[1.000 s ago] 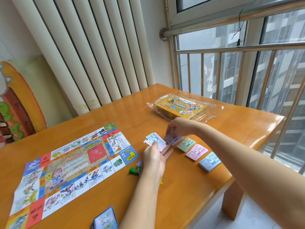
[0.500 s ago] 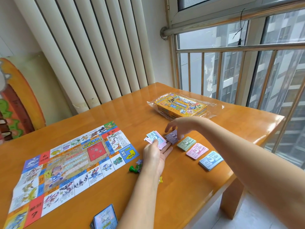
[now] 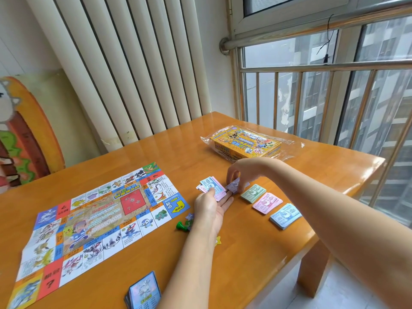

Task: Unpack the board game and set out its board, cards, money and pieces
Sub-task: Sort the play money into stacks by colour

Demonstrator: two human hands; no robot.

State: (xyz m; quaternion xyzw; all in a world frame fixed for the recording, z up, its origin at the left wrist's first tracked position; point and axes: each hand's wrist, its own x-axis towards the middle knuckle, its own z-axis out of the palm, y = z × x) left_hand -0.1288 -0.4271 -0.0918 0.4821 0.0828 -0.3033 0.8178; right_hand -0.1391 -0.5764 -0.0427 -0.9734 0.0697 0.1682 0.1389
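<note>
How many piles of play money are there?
5: a mixed bundle in the left hand, a purple pile under the right hand, green pile, pink pile and blue pile beside it. Hands may hide more.

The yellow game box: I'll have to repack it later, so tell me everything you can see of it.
The game box is a flat, rectangular yellow carton, cardboard by its look, printed all over with bright cartoon figures and lettering. It lies flat, printed top up, seemingly closed, on the far part of the wooden table near the window. A crumpled clear plastic wrapper spreads around it; whether it encloses the box is unclear.
</note>
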